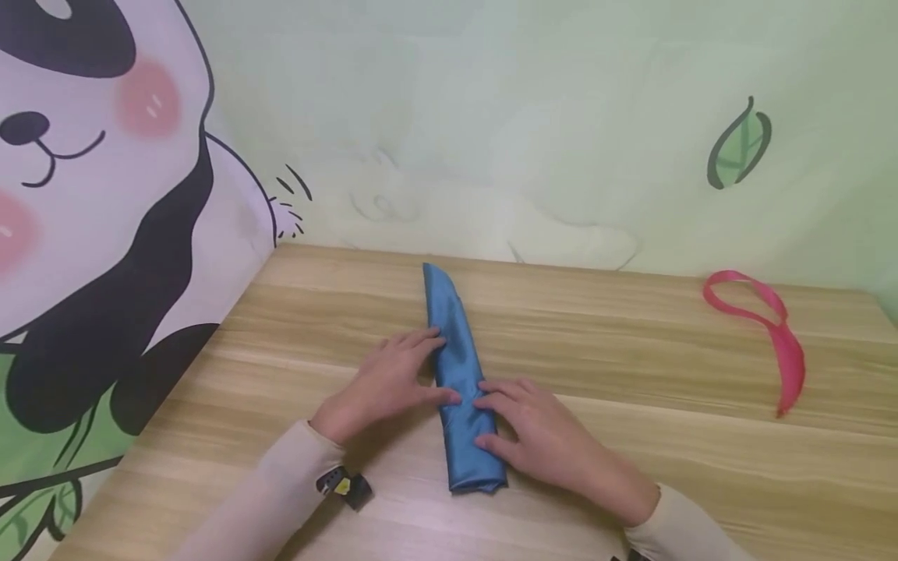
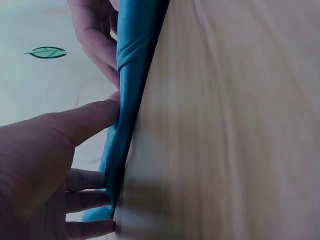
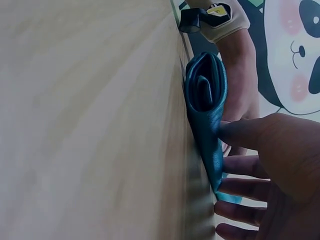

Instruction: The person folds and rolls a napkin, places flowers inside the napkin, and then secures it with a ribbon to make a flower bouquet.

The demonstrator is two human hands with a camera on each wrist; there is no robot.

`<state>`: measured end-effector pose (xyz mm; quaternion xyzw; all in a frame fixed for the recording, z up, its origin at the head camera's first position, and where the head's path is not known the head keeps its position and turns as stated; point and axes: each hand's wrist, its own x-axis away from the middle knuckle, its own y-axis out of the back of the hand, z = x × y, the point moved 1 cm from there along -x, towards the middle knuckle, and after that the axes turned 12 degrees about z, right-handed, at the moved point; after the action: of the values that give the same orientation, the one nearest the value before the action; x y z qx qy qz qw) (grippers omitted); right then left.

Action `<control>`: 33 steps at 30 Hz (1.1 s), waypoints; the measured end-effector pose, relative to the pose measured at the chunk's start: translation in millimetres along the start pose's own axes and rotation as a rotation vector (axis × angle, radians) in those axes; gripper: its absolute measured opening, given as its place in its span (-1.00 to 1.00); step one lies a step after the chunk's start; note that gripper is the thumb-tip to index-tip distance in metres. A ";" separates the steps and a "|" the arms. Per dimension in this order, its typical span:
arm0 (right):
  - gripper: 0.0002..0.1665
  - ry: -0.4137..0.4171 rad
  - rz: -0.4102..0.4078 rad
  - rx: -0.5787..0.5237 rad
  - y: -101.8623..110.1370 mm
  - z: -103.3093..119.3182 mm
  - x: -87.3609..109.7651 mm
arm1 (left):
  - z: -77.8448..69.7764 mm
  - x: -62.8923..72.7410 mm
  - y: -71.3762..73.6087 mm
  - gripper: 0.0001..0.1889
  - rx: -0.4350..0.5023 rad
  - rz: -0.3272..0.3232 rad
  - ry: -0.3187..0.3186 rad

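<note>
A shiny blue cloth (image 1: 459,366), rolled into a long narrow tube, lies lengthwise on the wooden table. In the right wrist view the near end of the cloth (image 3: 204,85) shows its coiled layers. My left hand (image 1: 389,382) rests on the left side of the roll, thumb and fingertips touching it with the fingers nearly straight. Lower down, my right hand (image 1: 543,432) touches the right side with spread fingertips and thumb. From the left wrist, my left hand (image 2: 50,145) touches the cloth (image 2: 132,55) with extended thumb and fingers.
A pink ribbon (image 1: 789,358), looped at one end, lies at the right of the wooden table (image 1: 617,343). A pale green wall (image 1: 491,117) with a painted leaf stands behind, and a painted panda (image 1: 238,202) is at the left.
</note>
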<state>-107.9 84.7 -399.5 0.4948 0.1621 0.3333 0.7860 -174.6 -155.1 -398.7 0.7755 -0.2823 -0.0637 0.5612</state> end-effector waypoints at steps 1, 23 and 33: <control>-0.46 -0.003 -0.002 0.002 0.4 -0.3 0.4 | -1.4 -0.9 -0.4 -0.01 -0.004 0.000 -0.001; -0.23 -0.057 -0.016 0.083 2.5 -5.1 7.8 | -20.2 -27.5 -6.1 -0.05 -0.019 0.003 -0.030; -0.25 -0.077 -0.006 0.063 4.4 -5.4 7.6 | -5.2 -19.9 4.3 0.08 0.018 0.119 -0.181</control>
<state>-107.2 94.8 -397.5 0.5316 0.1435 0.3063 0.7765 -190.5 -141.5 -397.2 0.7535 -0.3779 -0.0972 0.5291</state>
